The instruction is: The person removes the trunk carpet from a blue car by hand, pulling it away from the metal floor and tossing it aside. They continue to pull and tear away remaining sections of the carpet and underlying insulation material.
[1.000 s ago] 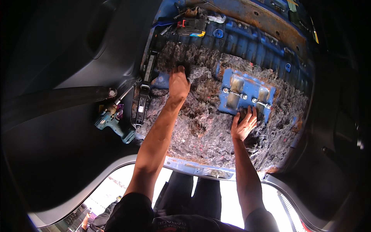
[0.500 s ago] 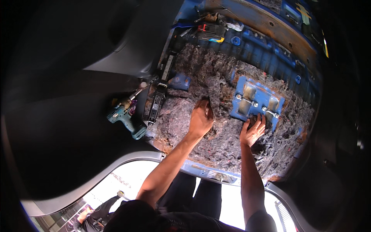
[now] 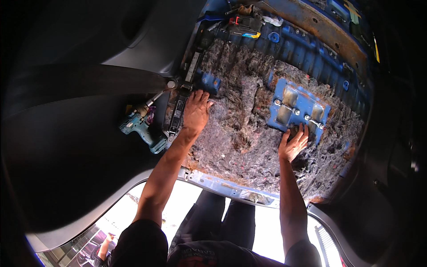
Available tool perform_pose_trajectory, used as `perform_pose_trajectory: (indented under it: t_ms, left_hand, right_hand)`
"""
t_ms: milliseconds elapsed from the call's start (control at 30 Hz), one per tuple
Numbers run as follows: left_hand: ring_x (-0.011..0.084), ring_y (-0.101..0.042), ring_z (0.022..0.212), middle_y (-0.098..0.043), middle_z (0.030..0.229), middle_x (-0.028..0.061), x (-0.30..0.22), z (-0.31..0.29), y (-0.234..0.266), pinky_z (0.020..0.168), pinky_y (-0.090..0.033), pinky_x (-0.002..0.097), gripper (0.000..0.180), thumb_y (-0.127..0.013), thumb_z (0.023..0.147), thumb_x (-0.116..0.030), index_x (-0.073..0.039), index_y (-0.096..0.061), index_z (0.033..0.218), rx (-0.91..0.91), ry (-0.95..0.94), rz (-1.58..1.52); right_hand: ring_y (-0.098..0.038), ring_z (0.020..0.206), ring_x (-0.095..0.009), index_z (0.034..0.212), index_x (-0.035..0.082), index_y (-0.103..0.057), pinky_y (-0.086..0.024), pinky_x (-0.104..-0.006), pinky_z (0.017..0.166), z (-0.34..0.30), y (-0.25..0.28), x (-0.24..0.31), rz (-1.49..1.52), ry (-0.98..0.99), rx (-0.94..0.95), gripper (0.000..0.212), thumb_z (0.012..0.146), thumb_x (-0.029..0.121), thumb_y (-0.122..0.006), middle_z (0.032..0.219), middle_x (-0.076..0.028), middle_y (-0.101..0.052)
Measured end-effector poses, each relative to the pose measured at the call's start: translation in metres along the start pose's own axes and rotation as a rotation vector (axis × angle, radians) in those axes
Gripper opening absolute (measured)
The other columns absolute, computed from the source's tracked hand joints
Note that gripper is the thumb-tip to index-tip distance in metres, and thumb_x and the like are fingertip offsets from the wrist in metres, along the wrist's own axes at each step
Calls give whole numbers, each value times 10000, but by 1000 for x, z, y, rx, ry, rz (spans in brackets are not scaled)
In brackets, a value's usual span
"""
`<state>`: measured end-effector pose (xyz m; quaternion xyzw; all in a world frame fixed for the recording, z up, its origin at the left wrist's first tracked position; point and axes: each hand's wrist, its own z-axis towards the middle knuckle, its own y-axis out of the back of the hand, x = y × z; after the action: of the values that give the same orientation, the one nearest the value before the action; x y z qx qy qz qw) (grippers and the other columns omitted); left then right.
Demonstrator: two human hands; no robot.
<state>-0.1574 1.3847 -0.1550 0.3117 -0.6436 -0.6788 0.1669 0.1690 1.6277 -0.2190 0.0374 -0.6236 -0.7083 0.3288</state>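
Grey fibrous padding (image 3: 222,147) covers most of the blue metal vehicle floor before me. My left hand (image 3: 196,113) lies over the padding's left edge, fingers stretched out beside a dark metal rail (image 3: 179,113). Just past its fingertips a patch of blue metal (image 3: 211,82) shows. My right hand (image 3: 293,143) rests with fingers apart at the near edge of a blue plate (image 3: 284,118) that carries two bolted metal links (image 3: 289,108). Its fingertips touch around that edge; the palm side is hidden.
A teal cordless drill (image 3: 140,129) leans left of the rail, beside a dark strap (image 3: 133,80) bolted there. A black battery-like block (image 3: 244,26) with a yellow-blue item lies at the far end. The sill (image 3: 218,186) runs along the near side. Another person's arm (image 3: 105,247) shows outside.
My left hand has moved left from the middle of the padding to its edge by the rail, and its fingers have straightened. My right hand has stayed by the blue plate.
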Motion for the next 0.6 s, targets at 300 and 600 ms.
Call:
perform_pose_trajectory:
  t_ms: [300, 600]
  left_hand:
    - [476, -655, 1193, -682, 1273, 201, 12, 17, -6, 1065, -546, 565, 251, -675, 1086, -143, -7, -747, 1285, -69, -93, -31]
    - [424, -647, 1286, -711, 1358, 163, 18, 5, 19, 1082, -517, 554, 313, -620, 1142, -275, -44, -782, 1278, 61, -96, -23]
  right_hand:
    - [-479, 1493, -420, 1590, 63, -548, -361, -622, 1209, -1, 0, 0, -19, 7, 13, 610, 1143, 477, -533, 1650, -173, -492]
    - [-488, 1500, -392, 1566, 54, -592, -371, -604, 1206, 0, 1, 1, -36, 11, 1, 587, 1136, 453, -558, 1626, -156, -504]
